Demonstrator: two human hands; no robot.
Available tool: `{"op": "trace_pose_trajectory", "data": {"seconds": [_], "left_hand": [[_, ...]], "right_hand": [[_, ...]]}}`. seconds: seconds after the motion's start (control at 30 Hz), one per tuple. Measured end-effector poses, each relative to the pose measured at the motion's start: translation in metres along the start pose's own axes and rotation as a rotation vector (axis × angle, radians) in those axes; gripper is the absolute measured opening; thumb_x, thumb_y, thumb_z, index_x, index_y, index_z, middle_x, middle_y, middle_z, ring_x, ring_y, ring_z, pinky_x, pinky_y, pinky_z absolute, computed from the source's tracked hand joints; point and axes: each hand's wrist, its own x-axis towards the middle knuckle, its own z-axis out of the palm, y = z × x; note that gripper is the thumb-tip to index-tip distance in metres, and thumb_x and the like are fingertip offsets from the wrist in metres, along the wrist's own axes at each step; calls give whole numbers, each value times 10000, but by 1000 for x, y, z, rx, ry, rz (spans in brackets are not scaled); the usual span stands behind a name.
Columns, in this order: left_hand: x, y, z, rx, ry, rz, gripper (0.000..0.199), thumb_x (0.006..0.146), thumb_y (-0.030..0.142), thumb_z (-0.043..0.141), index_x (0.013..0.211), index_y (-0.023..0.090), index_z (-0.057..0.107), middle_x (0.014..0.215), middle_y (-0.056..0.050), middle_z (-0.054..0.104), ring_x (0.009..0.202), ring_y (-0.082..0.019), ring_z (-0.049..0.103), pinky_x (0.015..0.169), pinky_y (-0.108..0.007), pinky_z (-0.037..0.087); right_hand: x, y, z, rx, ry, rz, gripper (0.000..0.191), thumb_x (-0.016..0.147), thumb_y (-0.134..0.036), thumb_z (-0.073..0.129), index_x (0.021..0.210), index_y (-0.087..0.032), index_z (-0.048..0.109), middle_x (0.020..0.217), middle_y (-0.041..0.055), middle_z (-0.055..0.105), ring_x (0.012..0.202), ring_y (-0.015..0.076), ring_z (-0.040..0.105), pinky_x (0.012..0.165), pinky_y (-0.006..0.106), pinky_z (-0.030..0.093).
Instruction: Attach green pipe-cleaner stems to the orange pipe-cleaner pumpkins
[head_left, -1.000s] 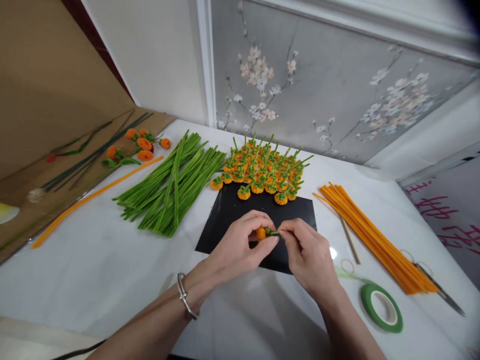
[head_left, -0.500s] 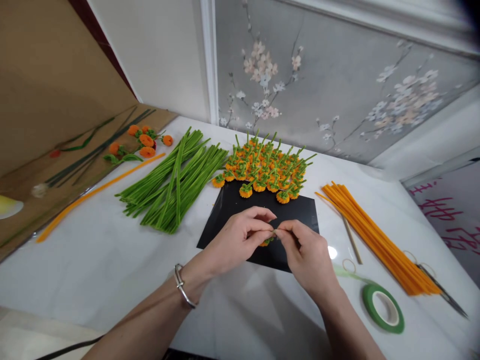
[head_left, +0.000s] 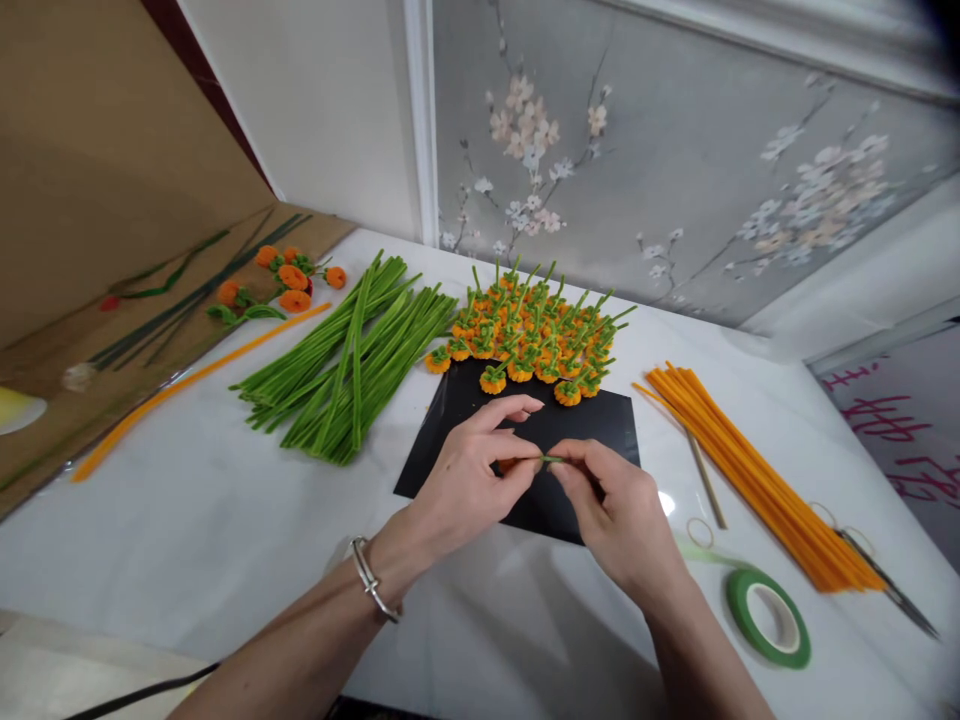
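Note:
Over the black mat [head_left: 450, 440], my left hand [head_left: 476, 465] pinches an orange pipe-cleaner flower [head_left: 508, 465], mostly hidden by the fingers. My right hand [head_left: 611, 505] is closed beside it, thumb and forefinger pinching a thin green strand [head_left: 551, 459] that spans both sets of fingertips. It looks like floral tape at the flower's stem. A pale green strip runs from the floral tape roll [head_left: 795, 640] to beneath my right wrist. Behind the mat, several orange flowers [head_left: 525, 330] stand heads down, green stems up.
Green pipe cleaners [head_left: 349, 370] lie in a heap at left, orange ones [head_left: 750, 470] in a bundle at right. Scissors [head_left: 900, 595], a thin stick [head_left: 705, 480] and a rubber band [head_left: 700, 532] are nearby. Finished-looking flowers [head_left: 292, 280] lie at far left.
My left hand's fingers have shifted and its forefinger is raised and more spread. The flower is now more hidden, and the green strand between the hands shows more clearly.

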Motion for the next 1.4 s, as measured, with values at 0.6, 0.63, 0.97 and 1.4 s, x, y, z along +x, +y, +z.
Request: {"op": "trace_pose_trajectory", "data": {"seconds": [0.6, 0.63, 0.97, 1.4], "left_hand": [[0, 0, -4, 0, -281, -75, 254, 903, 127, 479, 858, 171, 725, 1308, -97, 575, 1180, -217, 562, 995, -378, 466], [0, -1, -4, 1, -296, -72, 244, 895, 124, 498, 839, 174, 731, 1291, -90, 591, 1183, -216, 561, 994, -373, 463], [2, -4, 3, 59, -163, 77, 229, 823, 40, 568, 724, 171, 727, 1190, -78, 670, 1160, -227, 545, 1001, -431, 459], [-2, -3, 9, 61, 26, -37, 185, 755, 18, 610, 643, 162, 637, 1154, -91, 674, 1095, -236, 587, 959, -441, 484]], "right_hand": [[-6, 6, 6, -403, 27, -279, 191, 925, -86, 430, 871, -179, 589, 784, 36, 655, 688, 156, 607, 603, 252, 411], [-6, 6, 7, -441, 22, -293, 190, 924, -85, 435, 864, -177, 590, 773, 33, 653, 673, 157, 601, 592, 255, 399], [-7, 3, 13, -463, 49, -254, 205, 938, -141, 430, 808, -178, 583, 688, 27, 598, 605, 153, 563, 553, 266, 367], [-7, -3, 19, -355, 67, -252, 199, 926, -114, 422, 826, -177, 582, 727, 46, 617, 649, 159, 589, 574, 255, 423]]}}
